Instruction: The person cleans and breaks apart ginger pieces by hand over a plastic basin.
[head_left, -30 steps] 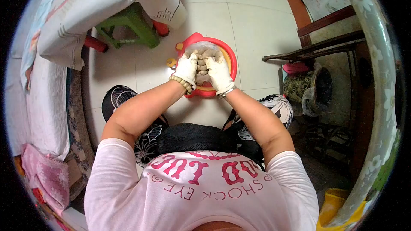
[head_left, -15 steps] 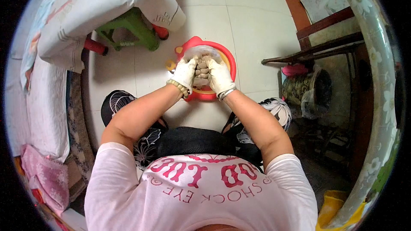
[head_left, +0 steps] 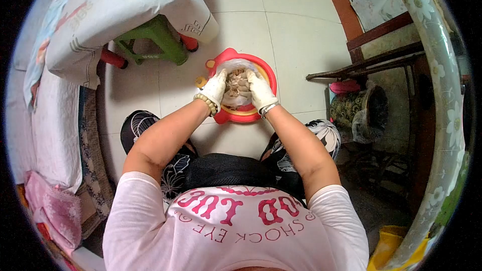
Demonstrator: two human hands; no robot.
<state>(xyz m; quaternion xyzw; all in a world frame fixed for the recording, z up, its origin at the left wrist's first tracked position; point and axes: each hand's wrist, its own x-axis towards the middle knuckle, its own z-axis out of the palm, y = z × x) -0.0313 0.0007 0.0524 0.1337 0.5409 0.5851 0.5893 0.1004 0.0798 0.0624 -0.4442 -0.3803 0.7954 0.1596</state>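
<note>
A red round plastic stool [head_left: 271,78] with a yellow band stands on the floor between my knees. On its top lies a clear plastic bag [head_left: 236,63], spread open, with brown lumpy material [head_left: 237,84] in it; its exact kind is too small to tell. My left hand [head_left: 216,86], in a whitish glove, cups the material from the left, thumb upward. From the right, my right hand [head_left: 257,89], gloved likewise, grips its other side. Fingertips of both hands are partly hidden in the brown mass.
At the upper left, a green stool [head_left: 155,37] with red feet stands under a table with a white cover [head_left: 135,0]. A dark wooden frame [head_left: 371,68] and a patterned round container [head_left: 351,108] are on the right. Pale floor tiles [head_left: 296,35] surround the red stool.
My hands have moved slightly apart from being close together over the brown lumps. More of the material and the bag now shows between them.
</note>
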